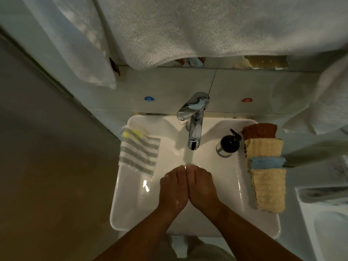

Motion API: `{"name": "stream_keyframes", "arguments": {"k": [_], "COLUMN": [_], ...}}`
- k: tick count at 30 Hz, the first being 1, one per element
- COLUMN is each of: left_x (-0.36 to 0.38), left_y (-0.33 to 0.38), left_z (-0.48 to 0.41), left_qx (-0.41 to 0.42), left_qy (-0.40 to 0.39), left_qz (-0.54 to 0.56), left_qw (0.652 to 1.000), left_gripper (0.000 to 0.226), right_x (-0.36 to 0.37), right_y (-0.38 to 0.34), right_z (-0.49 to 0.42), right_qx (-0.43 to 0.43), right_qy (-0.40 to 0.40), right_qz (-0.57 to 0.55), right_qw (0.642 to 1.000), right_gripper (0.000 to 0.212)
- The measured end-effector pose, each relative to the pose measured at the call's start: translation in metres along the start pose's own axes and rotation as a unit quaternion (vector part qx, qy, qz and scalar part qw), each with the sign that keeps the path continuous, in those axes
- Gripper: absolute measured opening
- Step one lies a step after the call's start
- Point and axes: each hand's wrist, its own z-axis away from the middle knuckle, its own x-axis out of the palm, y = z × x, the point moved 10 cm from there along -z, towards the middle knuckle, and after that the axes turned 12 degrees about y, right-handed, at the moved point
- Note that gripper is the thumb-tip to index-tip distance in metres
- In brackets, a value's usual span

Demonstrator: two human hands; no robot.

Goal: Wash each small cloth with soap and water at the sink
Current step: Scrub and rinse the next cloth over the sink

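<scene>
The one head-worn camera looked almost straight down over the sink [120,213], facing the tiled wall [169,85] behind the tap [194,127]; it sat close, the basin filling the lower centre of the frame; the wide lens bent the edges, a hanging towel [188,25] crowding the top; the left hand [174,189] and right hand [202,187] reached in from the bottom edge.

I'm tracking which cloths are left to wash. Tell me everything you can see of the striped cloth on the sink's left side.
The striped cloth is small, roughly rectangular, fluffy like terry, with grey and white bands and a yellow patch at its far left corner. It lies spread over the left rim of the sink, its right edge reaching into the basin. Only the sink touches it; the left hand and right hand are apart from it. Wet or dry cannot be told.
</scene>
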Motion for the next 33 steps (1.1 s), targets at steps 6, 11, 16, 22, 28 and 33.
{"name": "stream_keyframes", "arguments": {"k": [6, 11, 16, 22, 28, 33], "left_x": [-0.018, -0.037, -0.054, -0.102, -0.122, -0.134], "left_y": [0.003, 0.025, 0.047, 0.053, 0.09, 0.111], "left_z": [0.006, 0.004, -0.005, -0.026, -0.029, -0.033], "left_qx": [-0.069, -0.076, -0.034, -0.074, -0.013, -0.002], "left_qy": [0.01, -0.08, -0.132, -0.044, -0.039, -0.026], "left_qz": [0.195, 0.252, 0.206, 0.276, 0.283, 0.326], "left_qw": [0.978, 0.961, 0.969, 0.957, 0.958, 0.945], "left_gripper": [0.036, 0.037, 0.026, 0.009, 0.009, 0.003], "right_x": [-0.019, -0.037, -0.06, -0.089, -0.096, -0.11], "right_y": [0.016, -0.007, -0.028, -0.032, -0.079, -0.119], "right_z": [0.007, 0.009, -0.004, -0.017, -0.022, -0.025], "right_qx": [0.283, 0.315, 0.237, 0.179, 0.057, -0.025], "right_qy": [-0.003, -0.026, -0.034, -0.033, -0.046, -0.001], "right_qz": [-0.271, -0.356, -0.345, -0.288, -0.157, -0.165], "right_qw": [0.92, 0.879, 0.908, 0.94, 0.985, 0.986], "right_gripper": [0.03, 0.026, 0.033, 0.052, 0.048, 0.067]}}
